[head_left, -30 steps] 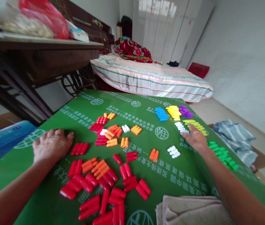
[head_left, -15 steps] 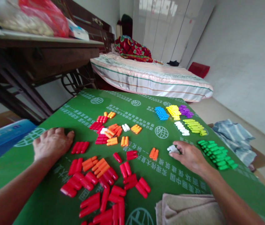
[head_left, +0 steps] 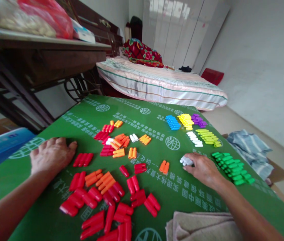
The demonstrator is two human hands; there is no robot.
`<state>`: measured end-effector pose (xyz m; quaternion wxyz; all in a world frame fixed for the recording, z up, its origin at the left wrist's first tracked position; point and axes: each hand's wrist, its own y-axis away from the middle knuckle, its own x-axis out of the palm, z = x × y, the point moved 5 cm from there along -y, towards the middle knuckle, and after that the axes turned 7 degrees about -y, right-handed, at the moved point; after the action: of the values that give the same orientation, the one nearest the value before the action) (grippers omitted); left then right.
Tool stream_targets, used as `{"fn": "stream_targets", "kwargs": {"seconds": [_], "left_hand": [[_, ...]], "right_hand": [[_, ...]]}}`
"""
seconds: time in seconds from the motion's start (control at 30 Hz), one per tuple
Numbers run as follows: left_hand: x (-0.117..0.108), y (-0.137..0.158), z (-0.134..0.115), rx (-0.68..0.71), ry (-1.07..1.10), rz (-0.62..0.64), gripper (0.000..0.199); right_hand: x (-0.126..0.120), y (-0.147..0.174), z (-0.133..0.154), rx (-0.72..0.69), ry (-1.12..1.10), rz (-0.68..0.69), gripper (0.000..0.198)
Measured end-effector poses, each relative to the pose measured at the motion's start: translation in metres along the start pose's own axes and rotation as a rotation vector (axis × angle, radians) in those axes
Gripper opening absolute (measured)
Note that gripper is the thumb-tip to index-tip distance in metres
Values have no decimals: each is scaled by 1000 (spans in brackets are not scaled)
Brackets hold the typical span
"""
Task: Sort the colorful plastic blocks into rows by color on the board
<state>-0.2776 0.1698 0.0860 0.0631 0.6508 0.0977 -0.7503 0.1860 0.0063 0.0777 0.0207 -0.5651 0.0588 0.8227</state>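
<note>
My left hand [head_left: 53, 155] lies flat on the green board [head_left: 132, 112], fingers spread, just left of a red plastic piece [head_left: 83, 159]. My right hand [head_left: 203, 169] has its thumb and fingers around a small grey plastic piece [head_left: 184, 161], partly covered by the fingertips. Left of that sits a lone orange piece [head_left: 164, 166]. Beyond the right hand lies a row of white pieces [head_left: 194, 139]; dark green pieces [head_left: 232, 168] are grouped to its right. Red and orange finger-shaped pieces [head_left: 107, 181] are scattered between my hands and toward me.
Blue [head_left: 172, 123], yellow [head_left: 186, 121], purple [head_left: 198, 120] and lime pieces [head_left: 209, 137] form groups at the far right. A folded beige cloth [head_left: 199, 227] lies at the near edge. A bed [head_left: 162, 83] stands beyond the board, a wooden table [head_left: 44, 60] at left.
My right hand stays at the grey piece, its thumb slightly lower and more of its fingers over the piece. The left hand remains flat. The view has shifted slightly.
</note>
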Motion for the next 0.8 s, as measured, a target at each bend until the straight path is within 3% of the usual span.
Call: {"fn": "stream_targets", "kwargs": {"seconds": [0.17, 0.27, 0.33, 0.53, 0.8], "left_hand": [[0, 1, 0, 0, 1, -10, 69], [1, 1, 0, -5, 1, -8, 70], [1, 0, -1, -8, 1, -8, 70], [0, 1, -2, -11, 2, -6, 67], [1, 1, -3, -8, 5, -8, 67]], "right_hand": [[-32, -32, -43, 94, -187, -154, 28], [-57, -63, -75, 209, -145, -259, 35], [-66, -84, -91, 249, -109, -256, 40], [-60, -122, -105, 272, -40, -212, 37], [-49, -127, -97, 294, 79, -198, 28]]}}
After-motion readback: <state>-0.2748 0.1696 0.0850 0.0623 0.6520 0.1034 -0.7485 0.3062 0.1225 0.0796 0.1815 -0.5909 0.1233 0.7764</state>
